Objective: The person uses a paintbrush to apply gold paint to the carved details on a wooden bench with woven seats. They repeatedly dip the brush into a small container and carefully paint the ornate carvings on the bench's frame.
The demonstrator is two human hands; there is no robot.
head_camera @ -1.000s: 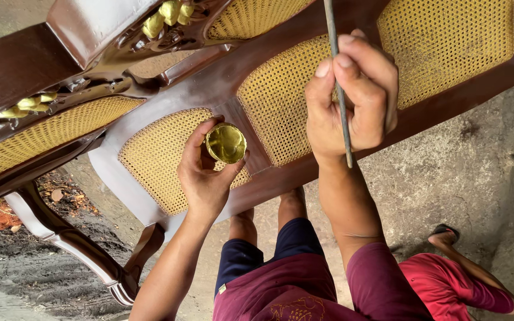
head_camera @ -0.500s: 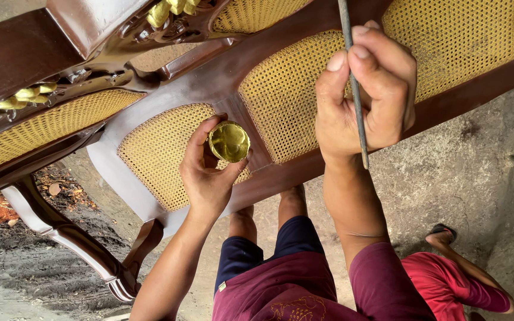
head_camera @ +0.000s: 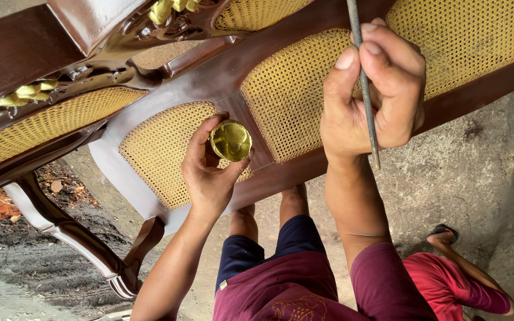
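Fingers (head_camera: 200,139) of the left hand (head_camera: 209,172) curl around a small gold-smeared pot (head_camera: 231,140), held against the dark wooden frame (head_camera: 221,77) of the cane chair. To the right, the right hand (head_camera: 370,89) pinches a thin brush handle (head_camera: 363,89), its tip out of view above. Carved ornaments (head_camera: 168,9) at the top already show gold; how much remains cannot be told. Since half a second ago both hands sit slightly further right, their grips unchanged.

Left hand (head_camera: 209,172) holds the small paint pot (head_camera: 231,140) against the chair frame (head_camera: 221,77), between two cane panels (head_camera: 162,151). To its right, the right hand (head_camera: 373,98) grips the brush handle (head_camera: 364,89) before a third panel.
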